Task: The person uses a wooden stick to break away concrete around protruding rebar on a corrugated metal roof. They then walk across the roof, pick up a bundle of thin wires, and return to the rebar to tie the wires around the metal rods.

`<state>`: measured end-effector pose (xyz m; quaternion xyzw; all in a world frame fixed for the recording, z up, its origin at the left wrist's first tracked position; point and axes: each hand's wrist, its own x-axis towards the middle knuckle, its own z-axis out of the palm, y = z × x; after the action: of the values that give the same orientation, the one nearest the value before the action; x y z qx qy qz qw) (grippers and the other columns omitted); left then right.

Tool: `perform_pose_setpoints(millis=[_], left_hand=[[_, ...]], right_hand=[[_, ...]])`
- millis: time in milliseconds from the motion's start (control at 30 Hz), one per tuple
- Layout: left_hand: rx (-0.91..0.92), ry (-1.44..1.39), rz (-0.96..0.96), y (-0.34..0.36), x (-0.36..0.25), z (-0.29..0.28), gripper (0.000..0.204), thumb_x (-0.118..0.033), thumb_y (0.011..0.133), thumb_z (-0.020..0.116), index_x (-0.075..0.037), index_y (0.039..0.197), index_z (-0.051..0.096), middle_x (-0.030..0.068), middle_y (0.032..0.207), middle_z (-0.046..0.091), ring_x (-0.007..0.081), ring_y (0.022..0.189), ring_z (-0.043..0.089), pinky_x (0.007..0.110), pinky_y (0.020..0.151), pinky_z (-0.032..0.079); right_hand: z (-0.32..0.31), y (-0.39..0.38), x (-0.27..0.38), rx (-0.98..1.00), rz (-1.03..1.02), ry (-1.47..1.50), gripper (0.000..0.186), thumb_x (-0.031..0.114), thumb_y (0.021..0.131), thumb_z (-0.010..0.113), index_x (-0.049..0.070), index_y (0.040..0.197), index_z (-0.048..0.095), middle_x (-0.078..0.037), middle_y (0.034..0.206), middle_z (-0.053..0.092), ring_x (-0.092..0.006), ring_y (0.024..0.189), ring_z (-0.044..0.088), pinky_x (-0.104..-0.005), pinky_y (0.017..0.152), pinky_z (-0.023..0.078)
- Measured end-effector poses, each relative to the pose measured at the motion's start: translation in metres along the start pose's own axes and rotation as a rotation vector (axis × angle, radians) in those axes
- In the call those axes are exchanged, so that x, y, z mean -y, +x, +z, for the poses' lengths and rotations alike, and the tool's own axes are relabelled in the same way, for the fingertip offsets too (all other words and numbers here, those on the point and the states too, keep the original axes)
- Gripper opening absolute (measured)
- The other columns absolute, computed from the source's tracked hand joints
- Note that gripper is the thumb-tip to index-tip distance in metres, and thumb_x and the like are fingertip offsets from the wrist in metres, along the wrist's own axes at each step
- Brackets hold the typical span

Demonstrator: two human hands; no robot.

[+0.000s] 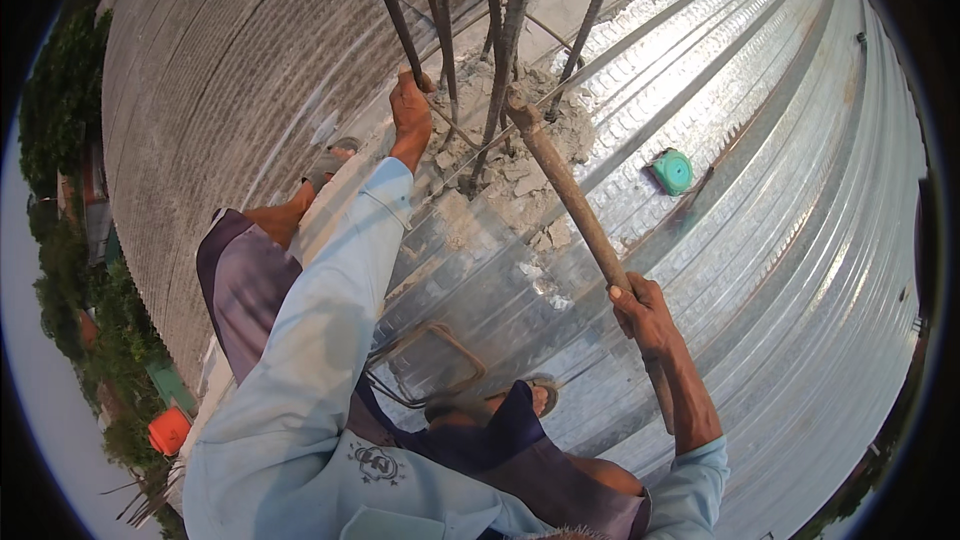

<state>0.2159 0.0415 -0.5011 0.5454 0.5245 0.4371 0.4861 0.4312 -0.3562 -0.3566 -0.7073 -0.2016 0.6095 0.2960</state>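
Note:
My left hand (410, 118) is wrapped round the lower part of a steel reinforcing bar (388, 5), at the left of a cluster of upright bars (512, 30). In my right hand (645, 318) is a hammer (575, 205) with a long wooden handle, gripped around its lower part. Its rusty head end is among the bars, just above the broken concrete (530, 175) at their base; whether it touches a bar I cannot tell. A thin tie bar crosses between the uprights.
A teal tape measure (672, 172) lies on the shiny corrugated metal sheets (790, 240) to the right. Bent steel rods (455, 350) rest near my sandalled foot (542, 397). Older grey corrugated roofing (210, 90) spreads left. Beyond its edge are trees and an orange tank (169, 431).

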Motion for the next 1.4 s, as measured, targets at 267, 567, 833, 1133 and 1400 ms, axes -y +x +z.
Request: perform_pose_setpoints(millis=[267, 567, 833, 1133, 1400], left_hand=[[-0.023, -0.075, -0.004, -0.004, -0.015, 0.011, 0.061, -0.055, 0.102, 0.034, -0.006, 0.075, 0.059, 0.0022, 0.067, 0.055, 0.0157, 0.063, 0.045, 0.035, 0.067, 0.036], [-0.025, -0.139, -0.059, 0.011, 0.005, 0.01, 0.068, -0.061, 0.102, 0.029, -0.007, 0.068, 0.053, 0.0004, 0.064, 0.049, 0.0149, 0.062, 0.044, 0.033, 0.064, 0.034], [-0.059, -0.166, 0.022, 0.009, 0.004, 0.009, 0.061, -0.048, 0.103, 0.033, -0.003, 0.071, 0.059, 0.0044, 0.067, 0.059, 0.0181, 0.064, 0.051, 0.038, 0.068, 0.04], [-0.086, -0.113, -0.063, 0.023, 0.034, 0.011, 0.066, -0.049, 0.103, 0.032, 0.0, 0.066, 0.056, 0.0056, 0.057, 0.051, 0.0215, 0.055, 0.045, 0.043, 0.058, 0.037], [-0.002, -0.121, -0.031, 0.013, 0.006, 0.001, 0.069, -0.053, 0.101, 0.033, 0.0, 0.067, 0.06, 0.0074, 0.055, 0.053, 0.0201, 0.055, 0.051, 0.041, 0.058, 0.039]], right_hand=[[-0.007, -0.011, -0.027, -0.065, -0.031, -0.146, 0.059, 0.058, 0.089, 0.063, -0.001, 0.089, 0.061, -0.002, 0.061, 0.048, -0.0115, 0.055, 0.044, -0.0324, 0.049, 0.036], [-0.016, -0.01, -0.024, -0.062, -0.037, -0.3, 0.064, 0.061, 0.091, 0.057, -0.002, 0.09, 0.062, -0.007, 0.06, 0.052, -0.0175, 0.057, 0.049, -0.0367, 0.052, 0.041], [0.034, -0.043, -0.023, 0.003, -0.01, -0.368, 0.069, 0.061, 0.093, 0.055, -0.006, 0.109, 0.06, -0.019, 0.069, 0.06, -0.0285, 0.065, 0.06, -0.0426, 0.062, 0.047], [0.163, -0.014, 0.053, -0.072, -0.202, -0.191, 0.062, 0.037, 0.103, 0.047, -0.001, 0.148, 0.028, -0.027, 0.087, 0.065, -0.0375, 0.082, 0.068, -0.0454, 0.073, 0.05], [0.2, 0.025, 0.06, -0.174, -0.282, -0.136, 0.059, 0.031, 0.104, 0.046, -0.001, 0.151, 0.028, -0.024, 0.081, 0.062, -0.0318, 0.072, 0.065, -0.043, 0.068, 0.049]])
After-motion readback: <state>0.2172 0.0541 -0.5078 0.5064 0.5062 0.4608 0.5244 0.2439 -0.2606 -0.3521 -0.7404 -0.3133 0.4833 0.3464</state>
